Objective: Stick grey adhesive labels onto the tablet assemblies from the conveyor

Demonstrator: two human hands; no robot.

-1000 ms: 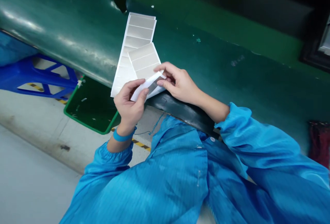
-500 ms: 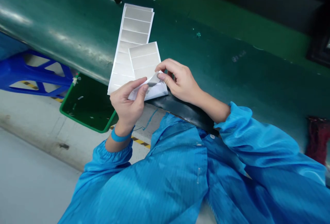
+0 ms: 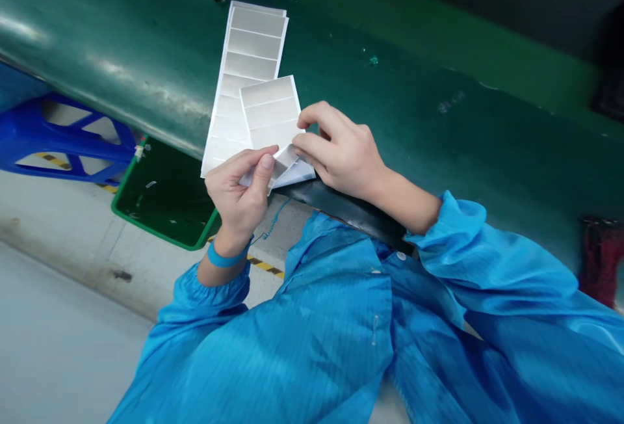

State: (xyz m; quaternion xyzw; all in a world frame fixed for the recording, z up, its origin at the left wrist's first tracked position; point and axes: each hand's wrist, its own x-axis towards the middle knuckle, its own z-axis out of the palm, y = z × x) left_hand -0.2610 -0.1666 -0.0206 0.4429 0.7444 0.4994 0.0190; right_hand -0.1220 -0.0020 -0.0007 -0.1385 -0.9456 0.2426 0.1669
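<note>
A short white sticker sheet [image 3: 270, 114] lies over a longer sticker sheet [image 3: 248, 53] on the dark green belt [image 3: 439, 144]. My left hand [image 3: 242, 190] pinches the short sheet's near edge between thumb and fingers. My right hand [image 3: 341, 147] pinches a grey sticker [image 3: 283, 157] at that same edge, partly lifted from the backing. Both hands sit close together at the belt's near edge. I wear blue sleeves and a blue wristband [image 3: 221, 258].
A green bin [image 3: 160, 199] stands on the floor below the belt's edge at left. A blue plastic stool [image 3: 63, 141] is further left. A dark red object [image 3: 602, 258] sits at the right edge. Yellow-black floor tape [image 3: 266, 266] runs under the belt.
The peeled grey sticker has been drawn in closer to the sheet; my right fingers moved left towards my left thumb. The sheets shifted slightly left and up in view.
</note>
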